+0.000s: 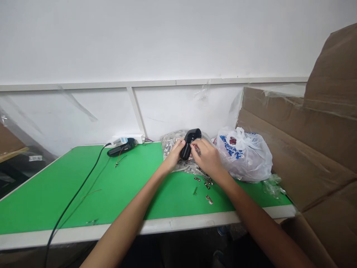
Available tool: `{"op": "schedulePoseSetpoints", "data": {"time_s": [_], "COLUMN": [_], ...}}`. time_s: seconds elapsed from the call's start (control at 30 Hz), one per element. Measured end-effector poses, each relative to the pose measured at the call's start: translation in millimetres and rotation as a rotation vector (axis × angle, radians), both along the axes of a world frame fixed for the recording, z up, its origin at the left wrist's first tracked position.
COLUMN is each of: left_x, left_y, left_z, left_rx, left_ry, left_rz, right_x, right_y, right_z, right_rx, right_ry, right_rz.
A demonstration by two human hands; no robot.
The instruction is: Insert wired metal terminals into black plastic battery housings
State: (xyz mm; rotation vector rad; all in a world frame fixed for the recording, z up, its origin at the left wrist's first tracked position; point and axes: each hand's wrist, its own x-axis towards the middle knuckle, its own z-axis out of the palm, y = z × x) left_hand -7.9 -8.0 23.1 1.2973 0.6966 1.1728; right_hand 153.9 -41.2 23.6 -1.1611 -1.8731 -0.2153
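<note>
Holding a black plastic handle (190, 144) in both hands over the green desk (55, 193).

Left hand (175, 153) and right hand (205, 156) both pinch it. Clear bag of metal parts (170, 142) right behind the handle, white plastic bag (245, 154) to its right, loose screws (205, 185) nearer me, power strip (128, 139) off left.

Both hands out over green table (125, 186), holding black curved plastic part (189, 143) upright between them. Left hand (176, 153) gripping part's left side, right hand (206, 156) pinching at its middle. Clear bag of metal parts (170, 143) right behind. White plastic bag with blue print (247, 154) just right of hands. Loose metal pieces (205, 184) scattered near right wrist. White power strip (126, 139) at back, black cable (75, 193) running off front edge. Cardboard boxes (315, 141) at right.
</note>
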Motion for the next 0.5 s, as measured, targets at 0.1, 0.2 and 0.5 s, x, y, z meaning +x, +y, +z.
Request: {"op": "schedulePoseSetpoints", "data": {"time_s": [0.1, 0.2, 0.5], "left_x": [0.0, 0.1, 0.4], "left_y": [0.6, 0.6, 1.6], "left_z": [-1.5, -2.3, -3.7], "left_rx": [0.009, 0.004, 0.019], "left_ry": [0.004, 0.011, 0.035], "left_rz": [-0.014, -0.03, -0.019], "right_x": [0.2, 0.2, 1.3], "right_y": [0.6, 0.6, -0.1], "right_z": [-0.7, -0.8, -0.2], "right_rx": [0.007, 0.002, 0.042], "right_ry": [-0.007, -0.021, -0.14], "right_rz": [-0.011, -0.018, -0.059]}}
